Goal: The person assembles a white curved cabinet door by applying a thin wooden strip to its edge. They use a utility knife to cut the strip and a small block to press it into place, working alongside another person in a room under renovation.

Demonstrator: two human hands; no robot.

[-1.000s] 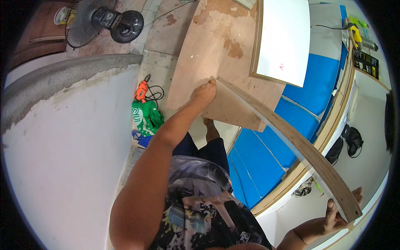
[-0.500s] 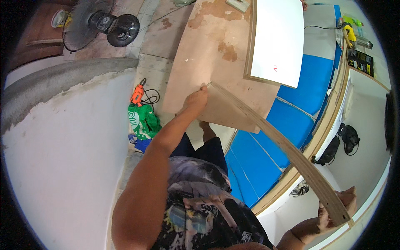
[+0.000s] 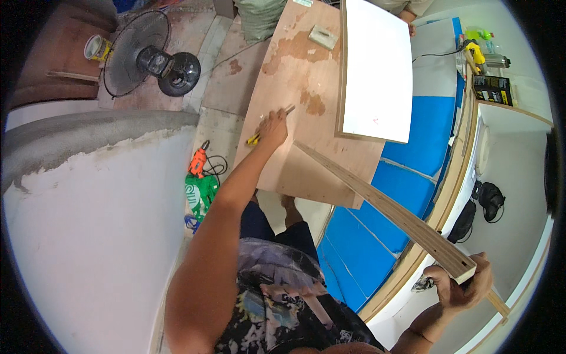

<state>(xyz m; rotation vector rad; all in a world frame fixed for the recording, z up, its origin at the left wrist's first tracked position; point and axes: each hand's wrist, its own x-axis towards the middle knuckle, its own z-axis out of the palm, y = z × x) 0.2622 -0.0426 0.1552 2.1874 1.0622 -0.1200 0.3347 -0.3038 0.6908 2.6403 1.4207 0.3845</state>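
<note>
- While the right hand (image 3: 464, 289) clasps the near end of a long wooden strip (image 3: 392, 211), thumb on one side and fingers on the other, the left hand (image 3: 273, 127) is closed around a tool with a yellow end (image 3: 253, 140).
- Tool: lies within the left fist, over the wooden surface (image 3: 277, 88); a thin tip shows past the fingers. Exact kind cannot be told, most of it hidden by the hand.
- Strip: runs slantwise from the right hand, lower right, to a far end over the surface, close to the left hand but apart from it. Whether that far end touches the surface, cannot tell.
- On the surface: a white panel (image 3: 377, 71) with a brown edge, right side; a small pale block (image 3: 323, 37) left of it; darker stains in the wood.
- Right of the surface: blue sheets (image 3: 407, 189). Beyond them, a yellow tool with a black cord (image 3: 475, 56), a silver bottle (image 3: 499, 61) and a black box (image 3: 492, 89), close together.
- Left, on the floor: orange drill (image 3: 198, 162) with a dark cord, next to a green bag (image 3: 201, 192); a black fan (image 3: 178, 75) farther up.
- Top: another person's hand (image 3: 407, 16), near the panel's edge.
</note>
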